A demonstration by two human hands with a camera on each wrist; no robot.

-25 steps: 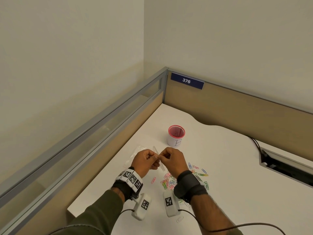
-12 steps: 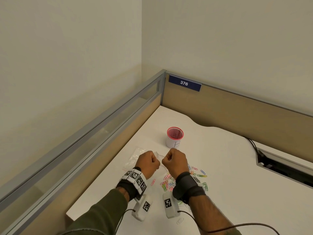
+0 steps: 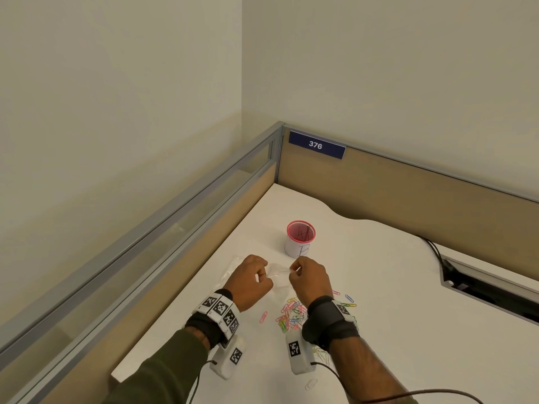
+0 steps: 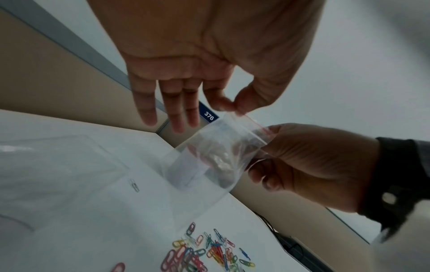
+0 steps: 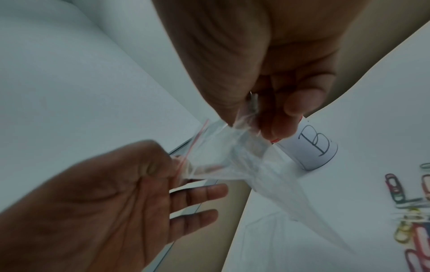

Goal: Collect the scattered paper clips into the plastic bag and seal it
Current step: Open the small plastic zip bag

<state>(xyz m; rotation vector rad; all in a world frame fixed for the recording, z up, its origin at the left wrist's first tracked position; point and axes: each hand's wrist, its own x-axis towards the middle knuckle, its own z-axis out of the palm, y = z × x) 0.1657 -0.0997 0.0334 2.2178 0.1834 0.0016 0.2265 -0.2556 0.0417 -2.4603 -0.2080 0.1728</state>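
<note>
A small clear plastic bag (image 3: 278,274) with a red zip strip hangs between my two hands above the white desk (image 3: 379,287). My left hand (image 3: 252,279) pinches the bag's left top edge between thumb and forefinger, its other fingers straight in the left wrist view. My right hand (image 3: 309,279) pinches the right top edge. In the wrist views the plastic bag (image 4: 218,152) (image 5: 223,158) has its mouth pulled apart. Coloured paper clips (image 3: 293,314) lie in a heap on the desk under my right wrist, the same paper clips (image 4: 202,254) showing in the left wrist view.
A pink-rimmed white cup (image 3: 300,239) marked "B" stands just behind my hands. A larger clear bag (image 3: 230,271) lies flat at the left. A lone pink clip (image 3: 263,316) and a pale clip (image 3: 311,384) lie apart. A cable slot (image 3: 490,290) opens at the right. Partition walls close the corner.
My hands have moved a little apart, stretching the bag's top edge between them. The head view has dipped slightly.
</note>
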